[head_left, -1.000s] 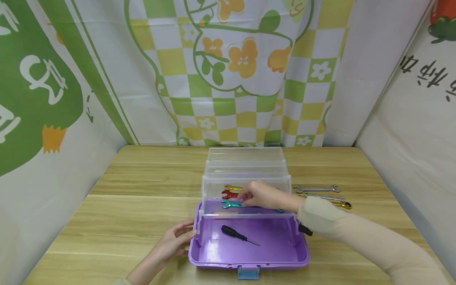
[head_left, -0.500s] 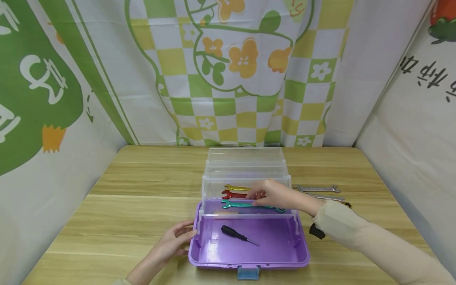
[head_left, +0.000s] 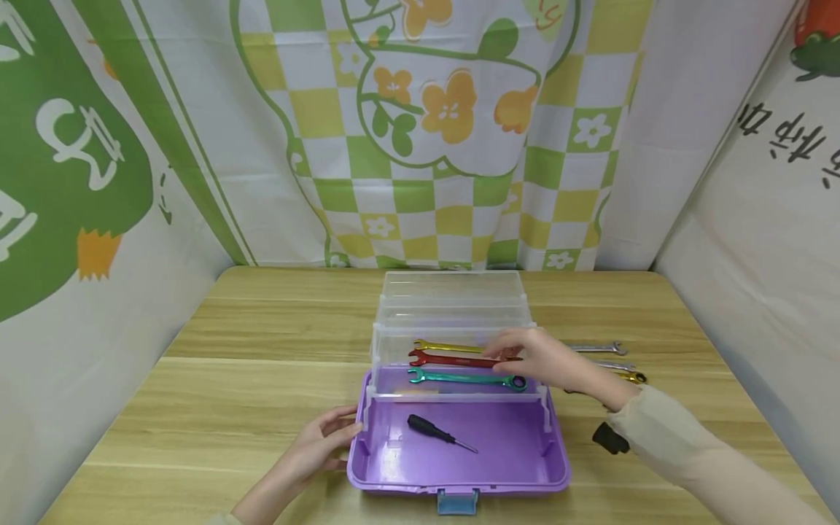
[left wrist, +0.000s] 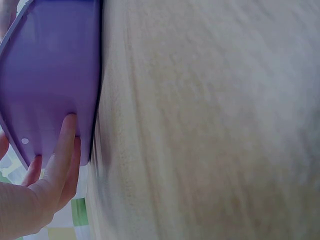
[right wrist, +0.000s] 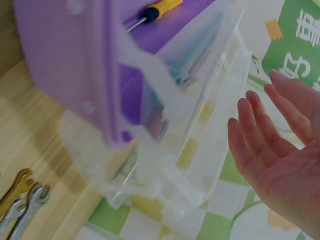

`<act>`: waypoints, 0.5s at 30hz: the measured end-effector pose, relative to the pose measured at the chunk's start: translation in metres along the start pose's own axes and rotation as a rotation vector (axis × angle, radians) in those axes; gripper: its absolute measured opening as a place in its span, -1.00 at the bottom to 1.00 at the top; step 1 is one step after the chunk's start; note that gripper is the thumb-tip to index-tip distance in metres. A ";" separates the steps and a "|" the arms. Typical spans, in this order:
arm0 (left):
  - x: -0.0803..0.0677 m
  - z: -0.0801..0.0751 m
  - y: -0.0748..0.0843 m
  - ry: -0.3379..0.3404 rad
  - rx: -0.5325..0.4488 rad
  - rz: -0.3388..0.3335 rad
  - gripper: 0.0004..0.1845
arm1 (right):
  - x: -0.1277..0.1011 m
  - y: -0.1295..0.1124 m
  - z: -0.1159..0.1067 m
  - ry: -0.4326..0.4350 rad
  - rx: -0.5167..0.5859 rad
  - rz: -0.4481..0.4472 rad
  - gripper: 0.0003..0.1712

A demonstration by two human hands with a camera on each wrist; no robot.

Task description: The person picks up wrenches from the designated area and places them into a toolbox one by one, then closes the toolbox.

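A purple toolbox (head_left: 459,485) stands open, its clear trays (head_left: 453,313) raised at the back. My left hand (head_left: 321,445) rests against its left wall, fingers mostly straight along the side and thumb at the rim. Over the front tray hovers my right hand (head_left: 534,357), near the right end of a red wrench (head_left: 453,359); the right wrist view shows its fingers relaxed, holding nothing. Yellow (head_left: 446,347) and green wrenches (head_left: 466,378) lie alongside the red one. In the box lies a black-handled screwdriver (head_left: 433,430); a yellow-and-black handle (right wrist: 159,11) shows in the right wrist view.
Silver wrenches (head_left: 600,348) and a gold ratchet wrench (head_left: 633,377) lie on the wooden table (head_left: 230,408) right of the box, partly behind my right hand. A blue latch (head_left: 457,503) hangs at the box front. Printed curtains (head_left: 433,219) surround the table.
My right hand has drawn back to the right over the tray, uncovering more of the green, red and yellow wrenches, which stay put. My left hand has not moved.
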State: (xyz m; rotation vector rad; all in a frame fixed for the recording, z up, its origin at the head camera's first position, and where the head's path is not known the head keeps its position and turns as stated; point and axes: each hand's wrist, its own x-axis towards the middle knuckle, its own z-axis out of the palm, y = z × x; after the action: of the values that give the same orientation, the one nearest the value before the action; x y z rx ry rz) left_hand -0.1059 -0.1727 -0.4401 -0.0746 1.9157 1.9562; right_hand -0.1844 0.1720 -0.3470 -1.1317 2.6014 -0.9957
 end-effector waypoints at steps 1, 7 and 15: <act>0.000 0.000 0.000 -0.001 -0.001 0.001 -0.33 | -0.002 0.003 -0.001 0.015 0.001 -0.001 -0.74; 0.000 0.000 0.000 -0.004 0.006 0.005 -0.33 | -0.018 0.015 -0.007 0.078 0.009 0.016 -0.75; 0.001 0.000 -0.001 -0.001 0.016 0.007 -0.34 | -0.038 0.028 -0.013 0.127 0.002 0.055 -0.78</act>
State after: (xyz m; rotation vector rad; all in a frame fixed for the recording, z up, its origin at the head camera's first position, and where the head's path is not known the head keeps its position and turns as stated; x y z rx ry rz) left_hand -0.1063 -0.1727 -0.4409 -0.0632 1.9330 1.9450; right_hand -0.1787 0.2187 -0.3595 -1.0216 2.7128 -1.0918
